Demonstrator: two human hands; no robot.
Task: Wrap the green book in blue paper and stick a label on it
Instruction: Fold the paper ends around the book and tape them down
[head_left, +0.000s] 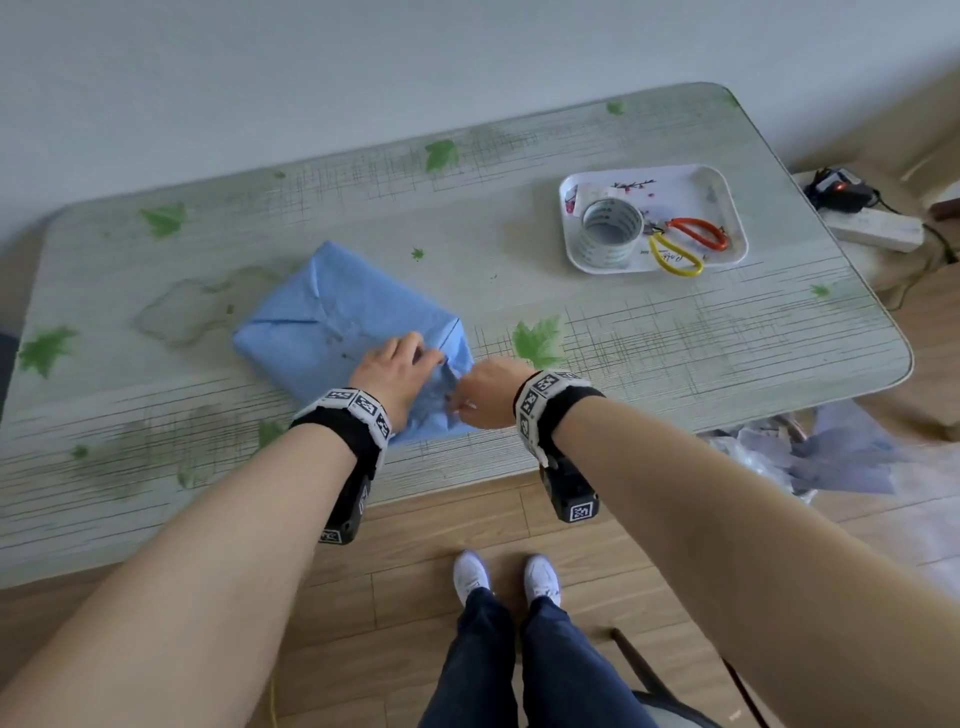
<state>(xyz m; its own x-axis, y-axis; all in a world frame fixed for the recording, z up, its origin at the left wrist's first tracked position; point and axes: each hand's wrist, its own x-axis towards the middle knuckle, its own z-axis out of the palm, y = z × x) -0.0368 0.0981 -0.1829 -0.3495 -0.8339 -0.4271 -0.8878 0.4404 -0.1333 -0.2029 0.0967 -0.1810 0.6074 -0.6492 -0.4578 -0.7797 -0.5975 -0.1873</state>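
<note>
Blue paper is gathered under both our hands at the parcel's near right end. Our left hand lies on top with its fingers bent over the end flap, pinching it down. Our right hand comes in from the side and nips the loose corner between curled fingers, though its fingertips are partly hidden.

The green book is wholly inside the paper, so we see none of it. The parcel lies flat on the table, towards its near edge, with folded seams crossing its top face.

We judge the book stiff and fairly weighty, so it should stay put. The paper looks thin and soft, quick to crease or tear. It is best held at the fold lines, close against the book's edge, not by the loose tip.

Well apart, at the far right, a tray holds a tape roll and scissors. No label shows on the parcel.
</note>
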